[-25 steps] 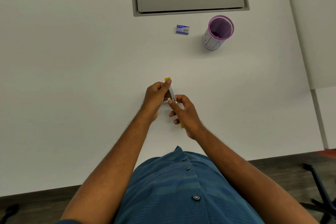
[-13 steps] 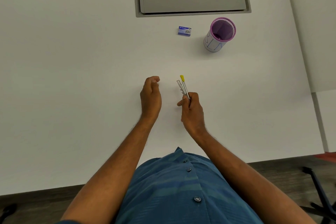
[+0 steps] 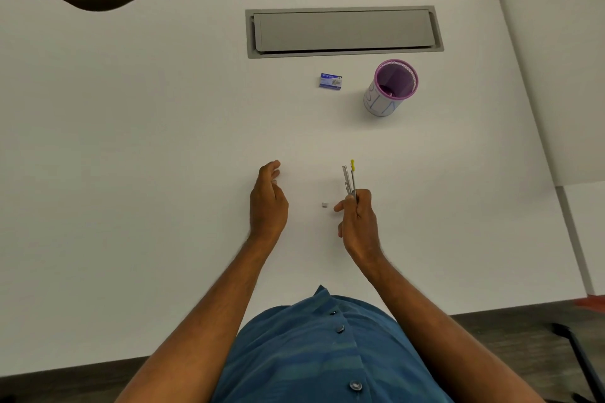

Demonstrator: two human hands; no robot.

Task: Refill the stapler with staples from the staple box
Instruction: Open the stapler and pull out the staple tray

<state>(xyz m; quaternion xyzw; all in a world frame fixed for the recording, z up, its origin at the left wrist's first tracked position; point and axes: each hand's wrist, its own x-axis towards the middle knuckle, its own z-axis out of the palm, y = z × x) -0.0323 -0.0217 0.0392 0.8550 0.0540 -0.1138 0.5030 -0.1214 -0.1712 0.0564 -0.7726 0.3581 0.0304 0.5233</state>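
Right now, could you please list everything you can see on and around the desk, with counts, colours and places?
Desk: one, white, fills the view.
Cable hatch: one, grey, far centre of desk.
Staple box: one, blue, below the hatch.
Pen cup: one, purple mesh, right of the box.
Small piece: one, pale, on the desk between the hands; too small to identify.
Stapler: one, silver and yellow, open, in the right hand.
Left hand: one, empty, curled.
Right hand: one, gripping the stapler.
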